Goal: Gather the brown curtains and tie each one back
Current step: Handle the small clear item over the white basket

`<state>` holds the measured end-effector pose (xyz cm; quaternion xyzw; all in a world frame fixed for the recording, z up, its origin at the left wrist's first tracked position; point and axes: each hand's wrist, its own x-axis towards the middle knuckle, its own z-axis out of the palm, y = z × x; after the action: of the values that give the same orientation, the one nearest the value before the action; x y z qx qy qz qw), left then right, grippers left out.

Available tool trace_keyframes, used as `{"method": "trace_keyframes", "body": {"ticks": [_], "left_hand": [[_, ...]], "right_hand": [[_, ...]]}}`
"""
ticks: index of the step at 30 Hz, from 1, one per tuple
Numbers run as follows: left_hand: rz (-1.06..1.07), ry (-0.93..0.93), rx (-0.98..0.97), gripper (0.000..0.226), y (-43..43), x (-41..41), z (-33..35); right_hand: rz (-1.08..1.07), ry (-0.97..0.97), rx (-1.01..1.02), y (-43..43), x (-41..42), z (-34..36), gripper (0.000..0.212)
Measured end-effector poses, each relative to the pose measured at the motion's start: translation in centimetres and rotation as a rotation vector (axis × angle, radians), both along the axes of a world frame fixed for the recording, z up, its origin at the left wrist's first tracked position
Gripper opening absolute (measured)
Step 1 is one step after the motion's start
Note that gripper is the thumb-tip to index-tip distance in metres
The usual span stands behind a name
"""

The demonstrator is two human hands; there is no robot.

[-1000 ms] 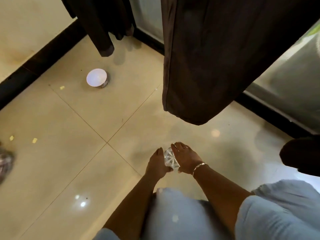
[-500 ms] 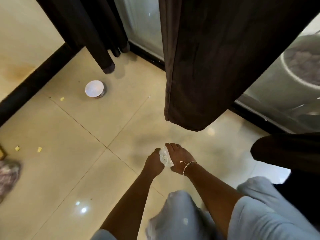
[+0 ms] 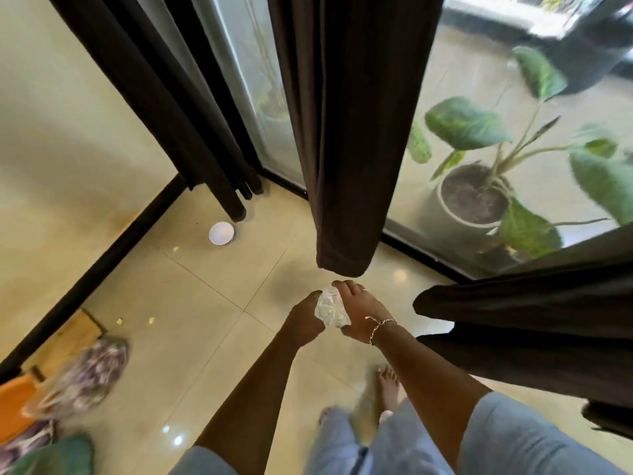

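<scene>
Clear plastic packet [image 3: 330, 310] still pinched between left hand [image 3: 304, 322] and right hand [image 3: 361, 311], unchanged; brown curtain [image 3: 346, 132] ahead left hanging loose, untied.

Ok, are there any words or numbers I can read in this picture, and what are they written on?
None can be read. The small clear bag held by the left hand and right hand shows pale marks, too blurred to tell if they are letters. The white bowl, the plant pot and the brown curtains carry no writing that shows.
</scene>
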<state>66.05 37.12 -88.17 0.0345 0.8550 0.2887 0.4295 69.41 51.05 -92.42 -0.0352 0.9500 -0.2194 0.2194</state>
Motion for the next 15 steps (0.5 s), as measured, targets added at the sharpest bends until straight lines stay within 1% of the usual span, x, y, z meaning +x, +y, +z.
{"method": "trace_keyframes", "body": {"ticks": [2,5,7,9,12,15], "left_hand": [[0.003,0.022,0.042,0.061,0.5,0.6,3.8],[-0.046,0.077,0.079,0.048,1.2,1.9,9.6],[-0.022,0.086,0.144,0.05,1.4,2.5,12.5],[-0.047,0.104,0.187,0.055,1.4,2.9,15.4],[-0.159,0.102,0.218,0.059,1.4,3.2,18.2],[-0.288,0.124,0.219,0.062,2.1,3.7,20.3]], "right_hand": [[-0.022,0.022,0.006,0.3,0.5,4.0,0.085],[-0.034,0.058,0.034,0.9,1.5,9.7,0.086],[-0.051,0.085,0.053,1.3,2.2,12.6,0.085],[-0.108,0.111,0.057,1.6,3.1,15.4,0.081],[-0.19,0.126,0.032,2.1,4.6,18.4,0.079],[-0.298,0.109,-0.024,2.5,6.9,20.4,0.085]]}}
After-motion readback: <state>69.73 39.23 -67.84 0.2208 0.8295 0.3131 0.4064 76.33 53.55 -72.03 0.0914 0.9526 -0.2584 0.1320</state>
